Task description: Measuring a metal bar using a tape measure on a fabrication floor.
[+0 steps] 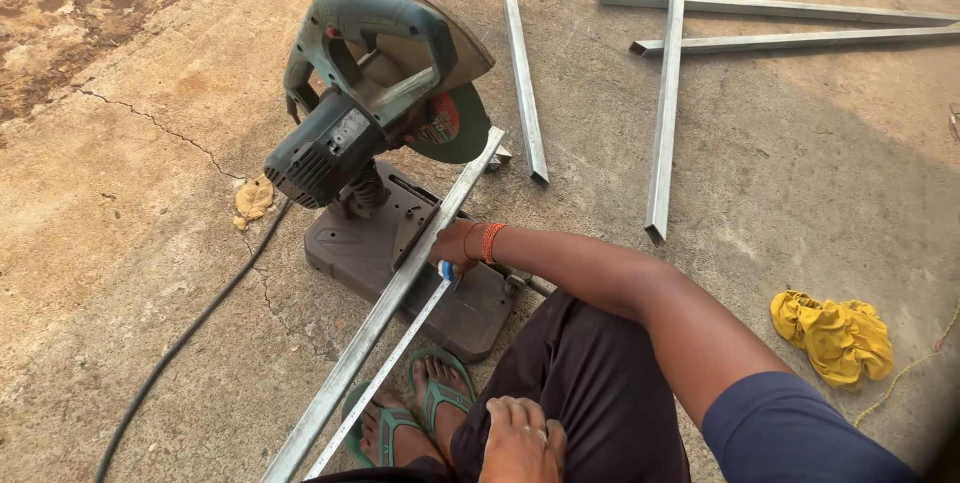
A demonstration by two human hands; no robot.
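My right hand, with an orange band at the wrist, presses a blue tape measure against a long square steel tube. The tube lies across the base of a green chop saw. The tape's blade runs beside the tube toward the lower left. The saw's head is raised, its disc above the tube. My left hand rests on my knee with the fingers curled and nothing in it. My feet in green sandals stand by the tube.
A black power cable trails from the saw to the lower left. Several loose steel tubes lie on the concrete at the back and right. A crumpled yellow cloth sits at the right. Bare earth lies at the top left.
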